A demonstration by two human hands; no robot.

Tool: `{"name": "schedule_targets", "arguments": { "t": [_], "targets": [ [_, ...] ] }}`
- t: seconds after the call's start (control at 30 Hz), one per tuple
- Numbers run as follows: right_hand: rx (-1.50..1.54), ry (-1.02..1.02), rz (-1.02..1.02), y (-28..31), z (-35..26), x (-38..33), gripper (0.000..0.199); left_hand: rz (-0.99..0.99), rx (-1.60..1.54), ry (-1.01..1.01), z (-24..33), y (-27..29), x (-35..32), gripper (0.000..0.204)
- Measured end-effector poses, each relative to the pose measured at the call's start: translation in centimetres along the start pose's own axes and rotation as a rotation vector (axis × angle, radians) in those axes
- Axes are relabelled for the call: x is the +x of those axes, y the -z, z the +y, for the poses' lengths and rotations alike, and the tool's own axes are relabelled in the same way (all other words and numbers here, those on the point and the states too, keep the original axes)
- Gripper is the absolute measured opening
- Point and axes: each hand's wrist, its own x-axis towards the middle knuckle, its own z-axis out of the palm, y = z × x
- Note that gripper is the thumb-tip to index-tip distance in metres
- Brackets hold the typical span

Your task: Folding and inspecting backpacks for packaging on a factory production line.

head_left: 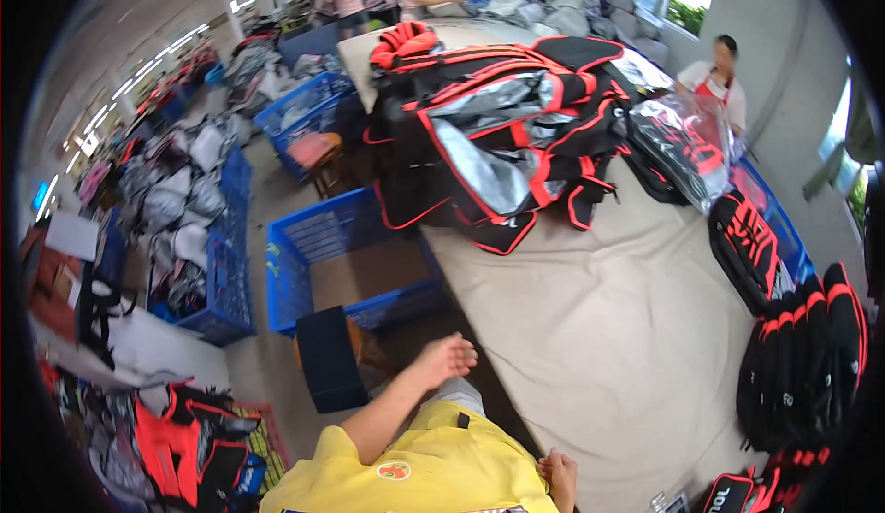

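Note:
My left hand (445,359) hangs by my hip at the near left edge of the cloth-covered table (608,329), fingers loosely curled, holding nothing. My right hand (560,474) rests low against my yellow shirt at the table's front edge, fingers curled in, with nothing visible in it. A heap of black and red bags with silver lining (498,135) lies at the table's far end, well beyond both hands. Stacked black and red bags (802,365) stand at the right side.
An open blue crate (304,255) with a cardboard bottom and a dark stool (330,358) stand left of the table. More blue crates of bags (221,264) line the floor. A person (714,80) across the table handles a bag in clear plastic (687,144).

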Motion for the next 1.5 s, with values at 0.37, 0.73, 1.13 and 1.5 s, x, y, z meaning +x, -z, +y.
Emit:
{"name": "schedule_targets", "arguments": {
  "t": [0.37,0.73,1.13,1.5],
  "targets": [
    [0.505,-0.04,0.327,-6.0,0.5,2.7,0.029,0.586,0.757,-1.489,40.4,-3.4,5.7,0.022],
    [0.389,-0.192,0.604,-14.1,9.4,-5.7,0.051,0.54,1.766,-1.305,51.4,-4.3,10.8,0.054],
    [0.49,0.113,0.648,-5.2,1.7,-4.1,0.029,0.783,1.395,-2.112,48.4,-26.9,-5.8,0.035],
    [0.319,0.367,0.451,4.6,5.6,-9.3,0.026,0.045,1.828,-1.758,-2.6,-35.9,-17.5,0.016]
  ]
}}
